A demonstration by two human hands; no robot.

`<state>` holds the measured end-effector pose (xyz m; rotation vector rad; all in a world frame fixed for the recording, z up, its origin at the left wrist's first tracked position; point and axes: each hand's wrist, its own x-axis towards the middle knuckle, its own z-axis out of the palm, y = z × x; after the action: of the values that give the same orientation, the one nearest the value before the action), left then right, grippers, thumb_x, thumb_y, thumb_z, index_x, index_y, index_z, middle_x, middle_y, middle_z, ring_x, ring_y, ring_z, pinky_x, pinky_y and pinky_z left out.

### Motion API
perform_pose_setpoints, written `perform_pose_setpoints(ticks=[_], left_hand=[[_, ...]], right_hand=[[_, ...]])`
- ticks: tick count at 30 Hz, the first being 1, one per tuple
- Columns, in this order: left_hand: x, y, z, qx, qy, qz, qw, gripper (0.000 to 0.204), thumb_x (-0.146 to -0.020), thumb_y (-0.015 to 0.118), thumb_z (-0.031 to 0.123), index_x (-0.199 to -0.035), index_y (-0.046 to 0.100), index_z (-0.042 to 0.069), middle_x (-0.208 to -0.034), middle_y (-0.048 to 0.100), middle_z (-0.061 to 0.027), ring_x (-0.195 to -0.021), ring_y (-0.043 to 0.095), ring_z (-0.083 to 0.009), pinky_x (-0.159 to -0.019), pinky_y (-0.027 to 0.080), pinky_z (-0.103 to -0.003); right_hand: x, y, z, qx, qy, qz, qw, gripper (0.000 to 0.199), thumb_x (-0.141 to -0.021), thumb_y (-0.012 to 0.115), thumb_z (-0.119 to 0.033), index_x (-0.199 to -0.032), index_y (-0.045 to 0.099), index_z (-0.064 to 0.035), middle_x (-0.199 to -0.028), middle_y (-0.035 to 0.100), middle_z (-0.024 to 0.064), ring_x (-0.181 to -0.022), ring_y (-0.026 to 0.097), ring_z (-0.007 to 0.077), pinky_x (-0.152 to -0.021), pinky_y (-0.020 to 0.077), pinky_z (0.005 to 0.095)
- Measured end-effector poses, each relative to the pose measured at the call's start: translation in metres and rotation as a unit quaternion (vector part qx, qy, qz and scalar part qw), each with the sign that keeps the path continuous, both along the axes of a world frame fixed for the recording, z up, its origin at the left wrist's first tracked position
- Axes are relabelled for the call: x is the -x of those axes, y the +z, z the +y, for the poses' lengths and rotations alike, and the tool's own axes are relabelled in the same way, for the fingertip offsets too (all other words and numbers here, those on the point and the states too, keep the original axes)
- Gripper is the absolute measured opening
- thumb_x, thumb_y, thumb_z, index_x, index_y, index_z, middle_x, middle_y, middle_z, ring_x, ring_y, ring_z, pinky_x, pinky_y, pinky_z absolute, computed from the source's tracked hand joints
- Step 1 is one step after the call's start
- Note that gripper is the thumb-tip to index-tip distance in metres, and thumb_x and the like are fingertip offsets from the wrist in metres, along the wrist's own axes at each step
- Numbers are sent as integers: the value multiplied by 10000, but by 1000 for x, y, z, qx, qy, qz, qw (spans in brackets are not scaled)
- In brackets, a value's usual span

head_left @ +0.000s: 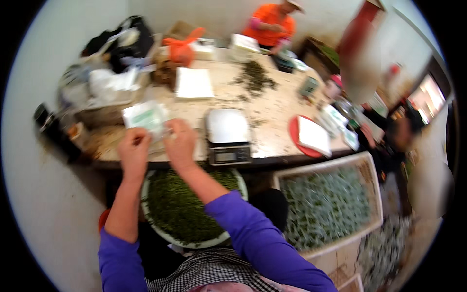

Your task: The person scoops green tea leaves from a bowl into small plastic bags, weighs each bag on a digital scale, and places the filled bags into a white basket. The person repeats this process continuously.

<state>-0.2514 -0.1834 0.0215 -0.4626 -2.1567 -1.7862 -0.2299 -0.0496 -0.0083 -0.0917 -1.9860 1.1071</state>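
My left hand [134, 148] and my right hand [180, 141] are raised over the near left edge of the table. Between them is a small whitish plastic bag [145, 117] with green print. The left fingers are closed on its lower edge, and the right fingers pinch its right side. Motion blur hides whether the bag holds anything. Just right of my right hand stands a digital scale [227, 127] with a bare silver plate. Below my forearms, a pale round basin [242, 187] holds a heap of loose dark green leaves [180, 209].
A white crate [377, 197] full of small filled packets stands at right, beside the basin. On the table [160, 97] lie white stacks [194, 82], a leaf pile [255, 78] and a red tray [294, 134]. A person in orange [270, 24] works opposite; another person [389, 131] sits at right.
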Motion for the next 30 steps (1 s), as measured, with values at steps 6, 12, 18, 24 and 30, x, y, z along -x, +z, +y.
perform_pose_setpoints(ticks=[6,12,18,24,30], left_hand=[[-60,-9,34,76,-7,101,992,137,-785,669,-72,-834,576,15,-1001,642,-130,-872,628,-255,-769,503,-327],[-118,-2,38,185,-35,319,929,210,-645,659,-84,-806,598,37,-860,569,-119,-754,571,-308,-674,478,-383],[-165,13,33,387,-122,451,795,274,-653,681,103,-924,655,77,-1008,581,-109,-924,575,-299,-804,484,-413],[-184,3,5,411,-250,392,784,251,-635,652,50,-885,627,46,-942,590,-121,-901,608,-309,-743,517,-412],[-187,-5,-13,330,-155,255,896,192,-680,648,-49,-857,622,21,-837,601,-135,-802,614,-329,-676,513,-399]], right_hand=[[-50,8,-10,301,87,0,950,260,-882,608,-106,-1124,614,-12,-943,666,99,-851,608,145,-718,485,300],[-98,-17,22,243,42,-71,967,175,-904,645,-158,-983,606,-6,-748,636,44,-671,601,96,-599,489,275],[-164,-27,43,139,28,-104,984,131,-822,666,-85,-905,621,5,-777,670,122,-660,644,247,-626,511,346],[-218,-19,70,148,254,-348,890,167,-874,653,-164,-903,605,-7,-722,660,87,-639,654,241,-599,511,375],[-200,-60,98,52,231,-217,947,464,-917,623,-425,-1131,628,-14,-1054,651,152,-993,629,270,-860,486,406]])
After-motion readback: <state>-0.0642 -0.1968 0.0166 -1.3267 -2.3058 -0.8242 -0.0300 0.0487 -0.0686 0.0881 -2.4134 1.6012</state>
